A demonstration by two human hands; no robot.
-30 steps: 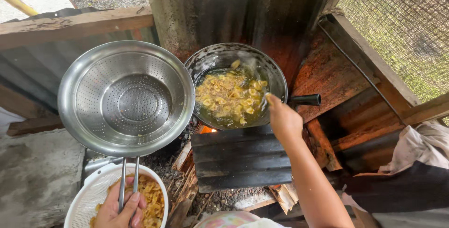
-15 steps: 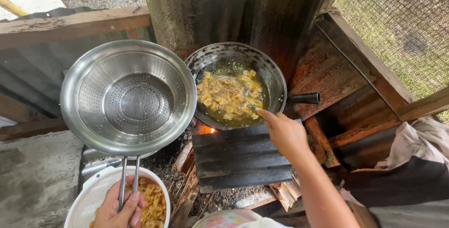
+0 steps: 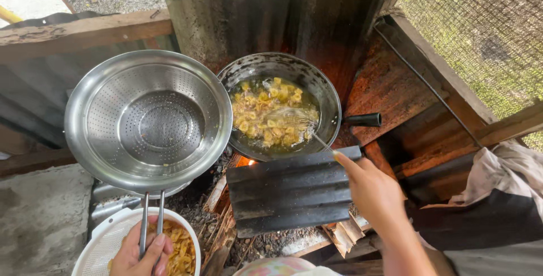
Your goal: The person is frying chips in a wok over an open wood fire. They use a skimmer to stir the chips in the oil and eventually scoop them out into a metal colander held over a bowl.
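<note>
Wire skimmer (image 3: 294, 119) now sunk among frying chips in black wok (image 3: 331, 92) over fire, right hand (image 3: 370, 188) pinching its thin handle, drawn back since earlier, left hand (image 3: 141, 253) clasping steel colander (image 3: 148, 119) handle, unmoved, white bowl (image 3: 107, 245) beneath, probably holding fried chips.

strainers – 1 (image 3: 148, 120) | frying pans – 1 (image 3: 331, 92) | skimmers – 1 (image 3: 294, 119) | white bowls – 1 (image 3: 104, 242) | hands – 2 (image 3: 138, 253)

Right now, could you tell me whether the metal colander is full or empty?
Empty: the metal colander, held by the left hand, shows its bare perforated bottom with no food inside.
</note>
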